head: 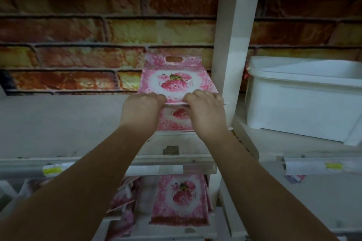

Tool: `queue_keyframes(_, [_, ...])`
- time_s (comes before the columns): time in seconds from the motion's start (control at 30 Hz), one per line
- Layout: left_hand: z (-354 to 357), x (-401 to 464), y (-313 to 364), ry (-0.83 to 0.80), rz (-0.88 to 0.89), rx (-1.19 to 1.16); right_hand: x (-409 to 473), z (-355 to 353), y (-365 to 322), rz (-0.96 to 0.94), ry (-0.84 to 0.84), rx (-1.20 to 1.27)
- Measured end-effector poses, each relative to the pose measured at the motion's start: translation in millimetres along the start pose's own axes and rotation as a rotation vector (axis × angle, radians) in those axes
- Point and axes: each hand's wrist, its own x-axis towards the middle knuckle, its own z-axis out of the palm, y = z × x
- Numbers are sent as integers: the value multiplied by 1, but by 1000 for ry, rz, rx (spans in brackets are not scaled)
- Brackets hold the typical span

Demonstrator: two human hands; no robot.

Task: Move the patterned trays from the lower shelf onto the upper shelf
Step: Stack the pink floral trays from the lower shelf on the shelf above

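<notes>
Near the centre of the frame, the person's left hand and right hand both close on the near edge of a pink floral patterned tray, fingers curled over its rim. The tray tilts up toward the brick-patterned back wall, its handle cut-out at the far end, and it sits over the upper shelf, just beside the white upright post. Directly under it, another tray of the same pattern already lies flat on that shelf, partly hidden by the hands.

In the lower middle of the frame, on the lower shelf, at least one more matching tray lies face up, and pink patterned edges to its left suggest further trays leaning there; how many cannot be told.

By this showing the task looks partly done: one tray is placed above, a second is held at the point of being set down on it, and the trays below are left to move. A white tub stands in the neighbouring bay at the right of the frame, well apart from the work.
</notes>
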Motion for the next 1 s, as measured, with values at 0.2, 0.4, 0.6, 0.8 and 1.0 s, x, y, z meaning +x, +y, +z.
queue_keyframes(0.2, [26, 1, -1, -40, 52, -56, 0, 13, 2, 98, -45, -74])
queue_keyframes(0.4, [51, -3, 15, -83, 84, -103, -16, 27, 19, 100, -38, -68])
queue_keyframes(0.6, [75, -9, 23, -191, 148, -128, -25, 43, 30, 75, -180, -2])
queue_keyframes(0.8, [82, -6, 29, -129, 185, -182, -17, 45, 43, 62, -315, 45])
queue_keyframes(1.0, [80, -10, 32, -46, 205, -151, -15, 38, 52, 17, -440, 170])
